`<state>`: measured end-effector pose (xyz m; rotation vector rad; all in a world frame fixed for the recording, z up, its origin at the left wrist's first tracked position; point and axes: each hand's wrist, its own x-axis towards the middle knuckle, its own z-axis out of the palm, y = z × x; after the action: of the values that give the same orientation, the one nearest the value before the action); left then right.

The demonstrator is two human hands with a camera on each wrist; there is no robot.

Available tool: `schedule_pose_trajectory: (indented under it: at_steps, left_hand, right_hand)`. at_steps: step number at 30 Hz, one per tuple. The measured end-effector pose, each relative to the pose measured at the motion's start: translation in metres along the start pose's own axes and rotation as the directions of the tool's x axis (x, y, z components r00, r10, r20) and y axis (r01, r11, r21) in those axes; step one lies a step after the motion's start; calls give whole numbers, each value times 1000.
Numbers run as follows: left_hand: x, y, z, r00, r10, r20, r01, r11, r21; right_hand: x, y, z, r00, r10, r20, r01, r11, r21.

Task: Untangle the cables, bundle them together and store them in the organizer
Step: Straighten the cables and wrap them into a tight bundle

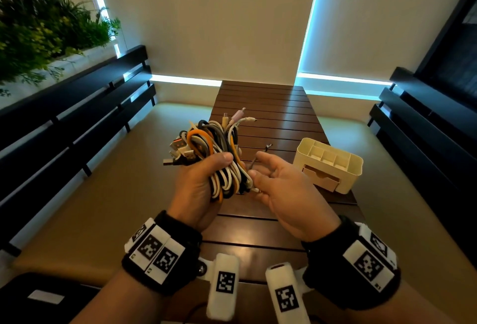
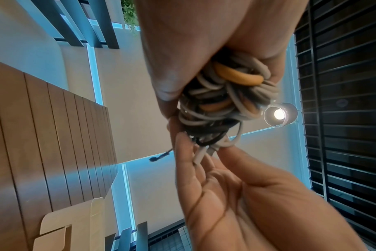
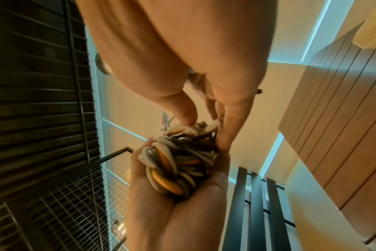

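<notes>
My left hand [image 1: 219, 166] grips a thick coil of white, orange, grey and black cables [image 1: 214, 143] above the slatted wooden table [image 1: 271, 107]. Several plugs stick out of the coil at its top and left. My right hand [image 1: 254, 166] meets the coil's right side, thumb and fingers pinching at its lower end [image 2: 204, 149]. A thin dark tie [image 1: 262, 153] runs out past the index finger, its end [image 2: 159, 157] free. The cream organizer [image 1: 356, 166] stands to the right on the table, its compartments showing nothing inside, one small drawer in front.
Black slatted bench backs [image 1: 77, 107] run along the left and the right [image 1: 426, 122], with tan cushions [image 1: 116, 181] beside the table. Plants [image 1: 38, 27] stand at the far left. A black object [image 1: 38, 295] lies at the lower left.
</notes>
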<state>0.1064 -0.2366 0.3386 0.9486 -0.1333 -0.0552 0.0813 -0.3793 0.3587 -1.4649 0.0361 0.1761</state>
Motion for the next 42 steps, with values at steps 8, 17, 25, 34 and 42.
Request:
schedule_pose_trajectory:
  at_steps: [8, 17, 25, 34, 42]
  left_hand:
    - [-6, -4, 4, 1000, 13, 0, -13, 999, -31]
    - [-10, -7, 12, 997, 61, -50, -64, 996, -59]
    - [-14, -12, 18, 995, 71, -69, -77, 992, -98]
    - [-17, -14, 24, 999, -5, 50, 11, 993, -118]
    - [-13, -19, 22, 994, -72, 78, 83, 987, -138]
  right_hand:
    - [-8, 0, 2, 997, -48, 62, 49, 999, -13]
    - [-11, 5, 1, 989, -142, -31, 140, 988, -61]
    - [-14, 7, -1, 958, -271, -94, 244, 941, -233]
    - [-17, 13, -6, 815, -574, -80, 417, 677, -606]
    - [-16, 14, -12, 720, -691, 65, 443, 384, -810]
